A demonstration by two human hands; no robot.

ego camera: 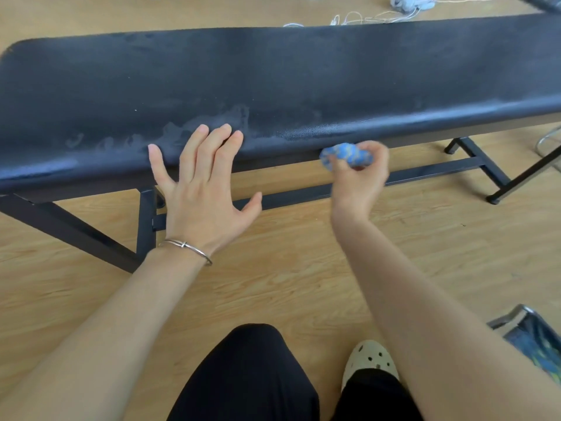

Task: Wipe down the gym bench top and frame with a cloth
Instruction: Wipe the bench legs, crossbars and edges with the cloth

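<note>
Black trousers [249, 375] and a pale clog [368, 360] sit lowest, partly cut off. Left hand [200, 183] — fingers spread — lies over the near edge of the bench top [273, 80], whose right end runs out of view. Right hand [358, 174], blurred, pinches a bunched blue cloth [346, 154] just under that edge, before the frame [425, 173] rail — wood floor [288, 268] beneath.

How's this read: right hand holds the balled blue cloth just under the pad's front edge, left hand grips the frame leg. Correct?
Not quite. The left hand grips nothing: its fingers are spread on the front edge of the bench pad, above the frame leg, as the head view shows. The right hand does hold the balled blue cloth just under that edge.
</note>
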